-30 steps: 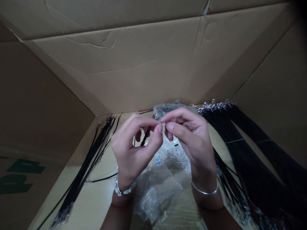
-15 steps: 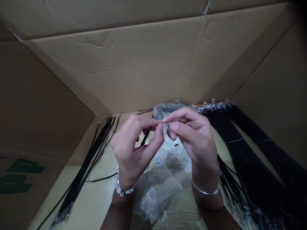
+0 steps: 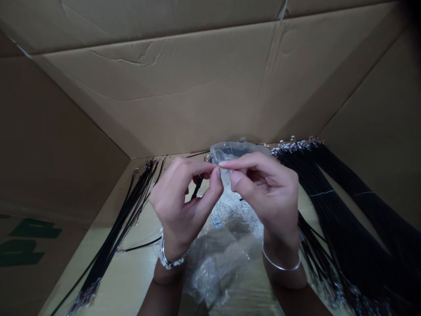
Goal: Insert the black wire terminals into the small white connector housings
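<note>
My left hand pinches the end of a thin black cord between thumb and forefinger, the cord running down behind the fingers. My right hand meets it fingertip to fingertip, pinching something tiny at the cord's end that I cannot make out. Both hands hover above a clear plastic bag holding many small white pieces. Each wrist wears a bracelet.
A bundle of black cords lies on the left of the wooden table. A much larger heap of black cords with metal ends fills the right. Cardboard walls enclose the space on three sides.
The fingertips of both hands have shifted slightly as they work at the cord's end; my right thumb has moved a little lower. Everything else stays in place.
</note>
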`<action>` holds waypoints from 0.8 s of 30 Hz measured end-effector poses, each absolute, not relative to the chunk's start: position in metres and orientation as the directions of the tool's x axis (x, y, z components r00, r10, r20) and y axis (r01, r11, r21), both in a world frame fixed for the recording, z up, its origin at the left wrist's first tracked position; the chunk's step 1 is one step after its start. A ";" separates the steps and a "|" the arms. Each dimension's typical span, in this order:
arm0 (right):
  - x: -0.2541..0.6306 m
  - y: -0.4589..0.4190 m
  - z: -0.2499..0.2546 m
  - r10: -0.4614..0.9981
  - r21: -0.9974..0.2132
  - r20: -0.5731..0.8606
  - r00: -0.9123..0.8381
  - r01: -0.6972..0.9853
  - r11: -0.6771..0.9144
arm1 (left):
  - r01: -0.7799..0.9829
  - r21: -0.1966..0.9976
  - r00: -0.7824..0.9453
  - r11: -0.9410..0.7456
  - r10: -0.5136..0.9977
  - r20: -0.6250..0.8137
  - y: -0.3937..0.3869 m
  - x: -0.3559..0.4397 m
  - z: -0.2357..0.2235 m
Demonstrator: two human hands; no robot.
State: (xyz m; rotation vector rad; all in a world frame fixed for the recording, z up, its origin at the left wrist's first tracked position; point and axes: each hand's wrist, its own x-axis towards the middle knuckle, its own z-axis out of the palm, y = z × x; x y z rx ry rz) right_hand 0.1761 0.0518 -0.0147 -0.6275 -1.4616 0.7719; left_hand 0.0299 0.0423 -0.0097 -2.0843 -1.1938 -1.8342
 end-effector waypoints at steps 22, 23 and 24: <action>0.179 0.047 -0.010 0.809 -0.807 0.586 -0.045 -0.126 0.577 | 0.368 0.658 -0.037 -0.657 0.697 0.716 0.049 0.048 0.000; 0.179 0.047 -0.010 0.811 -0.809 0.583 -0.047 -0.127 0.574 | 0.380 0.646 -0.037 -0.662 0.687 0.726 0.048 0.045 -0.001; 0.180 0.047 -0.009 0.812 -0.810 0.582 -0.050 -0.127 0.572 | 0.400 0.626 -0.040 -0.670 0.669 0.742 0.047 0.043 -0.002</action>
